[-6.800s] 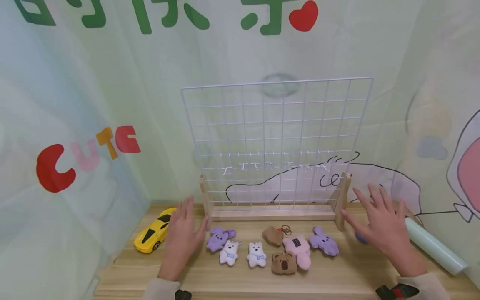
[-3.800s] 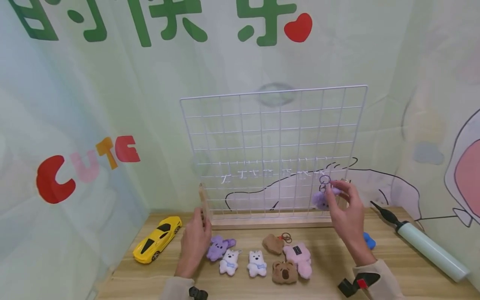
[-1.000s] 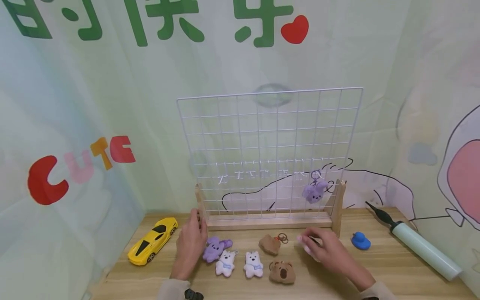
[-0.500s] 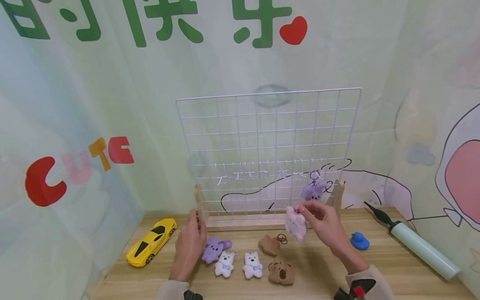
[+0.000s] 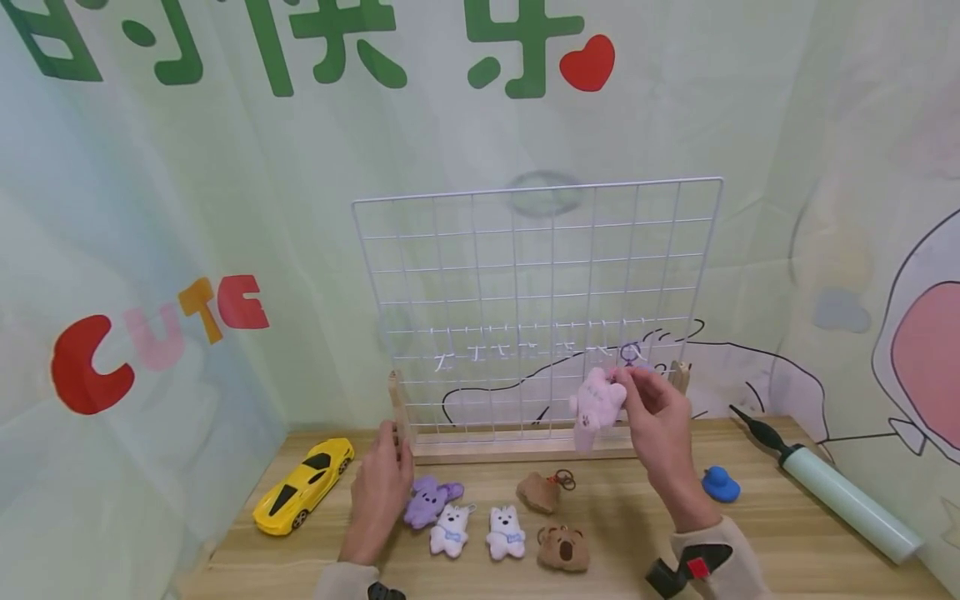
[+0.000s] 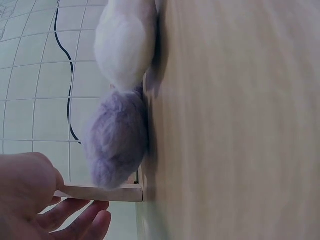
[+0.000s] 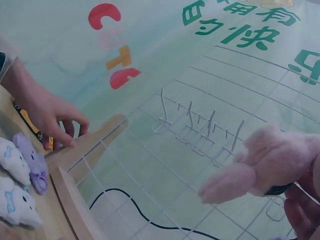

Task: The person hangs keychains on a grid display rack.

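My right hand (image 5: 663,433) pinches a pink plush keychain (image 5: 597,404) by its top, holding it in front of the white wire grid rack (image 5: 516,275). The pink plush also shows in the right wrist view (image 7: 280,155). Behind that hand, a purple plush keychain (image 5: 636,367) hangs from a hook, mostly hidden; its ring shows. My left hand (image 5: 381,492) grips the rack's left wooden foot (image 6: 100,193), thumb on one side and fingers on the other. On the table lie another purple plush (image 5: 427,502), two white bear plushes (image 5: 506,533) and two brown plushes (image 5: 564,547).
Several white hooks (image 5: 480,351) line the grid. A yellow toy car (image 5: 303,487) stands at the left. At the right lie a blue rubber duck (image 5: 721,483) and a pale green hand pump (image 5: 847,500). A printed cloth (image 5: 225,167) hangs behind the rack.
Earlier, my right hand hung the purple plush on the rightmost hook. It then picked the pink plush off the table and raised it to the grid. My left hand moved onto the rack's foot and stayed.
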`<state>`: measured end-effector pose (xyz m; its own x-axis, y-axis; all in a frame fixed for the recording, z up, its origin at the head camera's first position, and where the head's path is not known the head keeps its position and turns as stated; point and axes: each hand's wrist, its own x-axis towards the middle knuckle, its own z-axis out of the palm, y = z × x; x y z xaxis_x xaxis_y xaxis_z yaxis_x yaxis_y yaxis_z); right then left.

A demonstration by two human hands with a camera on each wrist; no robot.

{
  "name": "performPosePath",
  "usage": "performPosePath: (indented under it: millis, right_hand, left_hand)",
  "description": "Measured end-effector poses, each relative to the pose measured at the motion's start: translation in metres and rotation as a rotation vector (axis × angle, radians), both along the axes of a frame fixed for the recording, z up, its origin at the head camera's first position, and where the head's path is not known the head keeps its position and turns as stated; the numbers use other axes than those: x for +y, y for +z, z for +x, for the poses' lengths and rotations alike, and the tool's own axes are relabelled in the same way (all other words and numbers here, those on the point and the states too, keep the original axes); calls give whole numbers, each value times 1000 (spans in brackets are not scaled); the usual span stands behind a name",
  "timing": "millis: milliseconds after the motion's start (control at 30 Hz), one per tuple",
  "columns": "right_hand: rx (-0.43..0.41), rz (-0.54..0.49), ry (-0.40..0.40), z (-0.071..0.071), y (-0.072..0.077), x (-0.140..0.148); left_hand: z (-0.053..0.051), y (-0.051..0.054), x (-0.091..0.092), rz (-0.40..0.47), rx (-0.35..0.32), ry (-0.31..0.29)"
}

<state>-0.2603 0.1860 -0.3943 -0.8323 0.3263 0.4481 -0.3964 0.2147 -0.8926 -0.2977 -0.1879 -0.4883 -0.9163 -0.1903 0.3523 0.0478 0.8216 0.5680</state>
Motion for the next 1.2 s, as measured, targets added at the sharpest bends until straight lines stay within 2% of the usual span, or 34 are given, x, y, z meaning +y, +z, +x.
performPosePath:
  millis: [100, 233, 400, 667, 833, 1200]
  right_hand:
    - [29, -25, -33, 0, 3, -3]
    - [16, -57, -56, -2, 3, -5]
    - [-18, -75, -55, -4, 1, -5]
    - [-24, -89, -30, -7, -2, -5]
    - [-44, -75, 13, -8, -9, -1]
    - [-97, -1, 31, -4, -26, 14]
  left_hand:
    - [0, -1, 0, 6, 0, -2]
    - [0, -1, 1, 4, -16, -6]
    - [0, -1, 1, -1, -21, -5]
    - [0, -2, 2, -10, 0, -4]
    - [-1, -3, 0, -18, 9, 2]
    - [-1, -2, -1, -16, 4, 6]
